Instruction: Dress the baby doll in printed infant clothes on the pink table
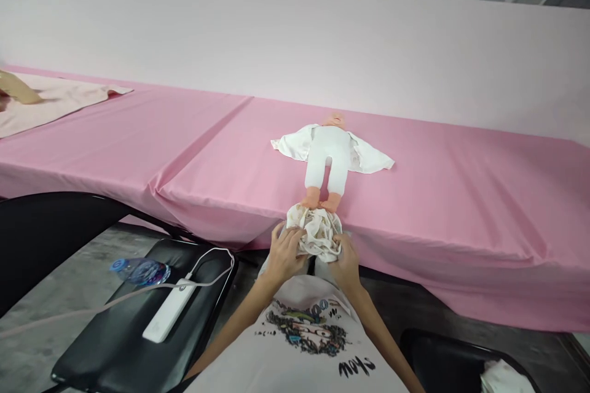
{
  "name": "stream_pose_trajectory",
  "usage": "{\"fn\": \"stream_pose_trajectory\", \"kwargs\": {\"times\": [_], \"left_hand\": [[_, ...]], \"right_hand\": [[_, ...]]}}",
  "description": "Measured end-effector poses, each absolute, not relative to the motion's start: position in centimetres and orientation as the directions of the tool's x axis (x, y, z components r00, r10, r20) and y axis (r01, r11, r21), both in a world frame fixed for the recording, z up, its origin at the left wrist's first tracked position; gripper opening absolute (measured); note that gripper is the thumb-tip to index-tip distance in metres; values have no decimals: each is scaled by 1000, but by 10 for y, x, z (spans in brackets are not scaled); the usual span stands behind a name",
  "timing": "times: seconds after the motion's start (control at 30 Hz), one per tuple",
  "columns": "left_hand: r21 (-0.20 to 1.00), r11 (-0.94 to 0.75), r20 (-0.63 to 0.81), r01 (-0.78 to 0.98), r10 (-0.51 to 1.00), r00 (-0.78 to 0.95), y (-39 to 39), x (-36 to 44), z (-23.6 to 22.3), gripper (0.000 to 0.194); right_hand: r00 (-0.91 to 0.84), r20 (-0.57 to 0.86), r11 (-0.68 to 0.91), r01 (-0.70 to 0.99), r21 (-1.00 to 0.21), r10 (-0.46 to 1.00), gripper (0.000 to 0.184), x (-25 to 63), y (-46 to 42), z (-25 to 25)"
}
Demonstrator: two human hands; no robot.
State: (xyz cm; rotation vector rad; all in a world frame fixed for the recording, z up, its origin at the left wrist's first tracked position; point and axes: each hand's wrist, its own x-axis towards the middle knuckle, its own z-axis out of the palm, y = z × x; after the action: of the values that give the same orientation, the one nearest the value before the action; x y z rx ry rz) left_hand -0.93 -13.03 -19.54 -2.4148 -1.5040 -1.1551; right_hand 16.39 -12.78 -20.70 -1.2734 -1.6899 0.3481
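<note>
Sitting at a long table covered in a pink tablecloth [461,209], the person is working between two black folding chairs [92,344], one on each side. Out on the tabletop, a baby doll [326,159] is lying on an open white wrap [369,156], its feet pointing toward the near edge. Right by those feet, a bunched floral cloth [318,233] is sitting at the table edge. The left hand [283,252] and right hand [346,264] are staying apart, each clamping one side of it. It's looking soft and light, so grabbing the gathered folds seems easiest; the doll looks light too, best taken round the torso. Counting up: one doll, two cloths here, plus one white power bank [168,310] and one water bottle [141,271] resting on the left chair.
</note>
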Motion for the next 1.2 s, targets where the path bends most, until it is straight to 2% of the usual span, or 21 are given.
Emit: {"fn": "stream_pose_trajectory", "kwargs": {"times": [0.07, 0.17, 0.3, 0.37, 0.47, 0.53, 0.57, 0.63, 0.73, 0.87, 1.03, 1.2], "left_hand": [[313, -534, 567, 785, 768, 296, -131, -12, -187, 37], [296, -555, 398, 777, 811, 428, -132, -15, -178, 39], [224, -530, 190, 818, 847, 497, -137, -17, -184, 32], [212, -483, 67, 850, 875, 480, -141, -16, -190, 40], [219, -433, -228, 874, 849, 477, -147, -15, -195, 52], [217, -426, -365, 879, 799, 477, -151, -13, -192, 55], [214, -425, -385, 879, 791, 476, -153, -13, -188, 56], [213, -436, -342, 874, 805, 485, -156, -11, -180, 57], [234, -475, -185, 848, 835, 519, -161, -11, -168, 52], [282, -520, 11, 807, 842, 539, -166, -15, -155, 44], [388, -527, -14, 756, 817, 576, -166, -26, -134, 37], [347, -543, 246, 764, 839, 485, -177, -40, -94, 40]], "right_hand": [[1, 489, 397, 583, -709, 872, 8, 166, -132, -204], [-48, 484, 408, 613, -676, 874, 13, 170, -136, -201], [-336, 488, 566, 682, -464, 806, 17, 180, -141, -200], [-469, 412, 611, 708, -354, 781, 23, 186, -146, -201], [-577, 226, 618, 752, -228, 785, 29, 197, -161, -206], [-589, 129, 602, 773, -197, 798, 30, 204, -174, -210], [-587, 99, 593, 778, -207, 804, 32, 208, -181, -211], [-579, 70, 575, 777, -257, 813, 37, 216, -195, -211], [-563, 63, 549, 765, -337, 824, 52, 228, -208, -203], [-497, 131, 507, 772, -383, 858, 68, 238, -208, -183], [-429, 316, 525, 775, -353, 846, 51, 242, -182, -160], [-437, 649, 696, 689, -203, 623, 20, 222, -175, -119]]}}
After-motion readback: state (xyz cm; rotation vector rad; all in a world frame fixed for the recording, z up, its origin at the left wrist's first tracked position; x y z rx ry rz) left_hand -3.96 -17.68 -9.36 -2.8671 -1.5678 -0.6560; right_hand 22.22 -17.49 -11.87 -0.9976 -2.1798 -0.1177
